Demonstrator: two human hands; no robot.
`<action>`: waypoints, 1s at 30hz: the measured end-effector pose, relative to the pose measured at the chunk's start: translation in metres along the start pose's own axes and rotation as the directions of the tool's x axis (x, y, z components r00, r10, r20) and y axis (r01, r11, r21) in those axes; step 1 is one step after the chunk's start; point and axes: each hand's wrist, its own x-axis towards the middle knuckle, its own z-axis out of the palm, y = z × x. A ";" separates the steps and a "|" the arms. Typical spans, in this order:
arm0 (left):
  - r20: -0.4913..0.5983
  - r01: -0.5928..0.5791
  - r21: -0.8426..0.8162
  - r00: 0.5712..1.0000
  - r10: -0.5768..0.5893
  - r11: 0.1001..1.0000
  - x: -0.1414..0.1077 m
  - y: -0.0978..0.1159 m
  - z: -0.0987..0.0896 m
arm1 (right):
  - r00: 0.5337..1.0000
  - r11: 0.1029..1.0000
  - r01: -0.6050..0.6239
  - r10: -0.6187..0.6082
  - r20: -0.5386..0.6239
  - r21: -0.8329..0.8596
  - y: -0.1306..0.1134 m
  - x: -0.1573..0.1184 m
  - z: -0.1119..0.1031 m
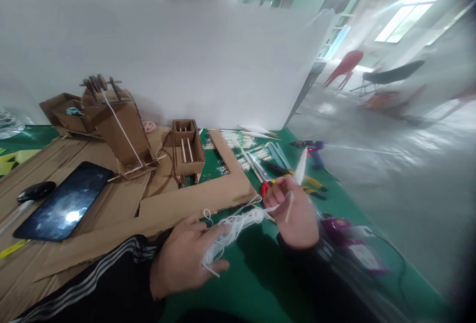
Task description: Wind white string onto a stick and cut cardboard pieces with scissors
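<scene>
L hand (pixel 186 253): fingers gripping string bundle (pixel 238 226) above tabletop (pixel 256 273); R hand (pixel 299 216): fingers pinching strand (pixel 271 209), stick (pixel 289 207) jutting out | prog (est.): cardboard rig (pixel 111 139) standing strung; strand running btwn hands; string bundle mostly sitting undrawn

The tablet (pixel 63 201) is glossy, the cardboard (pixel 193 194) matt, the string (pixel 238 226) probably cotton.

Green counter (pixel 238 288) is backed by a plain white panel (pixel 186 60); off right, red chair (pixel 346 66) and dark chair (pixel 394 73) are kinda blurred, shiny floor (pixel 390 149), bright windows (pixel 407 20).
</scene>
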 end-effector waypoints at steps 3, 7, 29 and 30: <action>-0.027 -0.018 0.098 0.999 0.021 0.995 0.003 -0.002 0.003 | 0.998 1.000 0.021 -0.021 0.056 0.008 -0.001 -0.001 0.000; -0.132 -0.059 0.097 0.989 0.071 0.994 0.002 -0.002 0.002 | 0.999 0.999 0.034 -0.035 0.029 0.023 -0.004 -0.002 0.001; 0.142 0.139 -0.990 0.928 -0.345 -0.035 0.004 0.001 -0.003 | 0.959 0.973 -0.085 0.138 0.246 -0.214 0.003 -0.006 -0.007; 0.131 0.136 -0.991 0.926 -0.353 -0.010 0.005 0.001 -0.004 | 0.932 0.957 -0.113 0.195 0.304 -0.269 0.007 -0.009 -0.008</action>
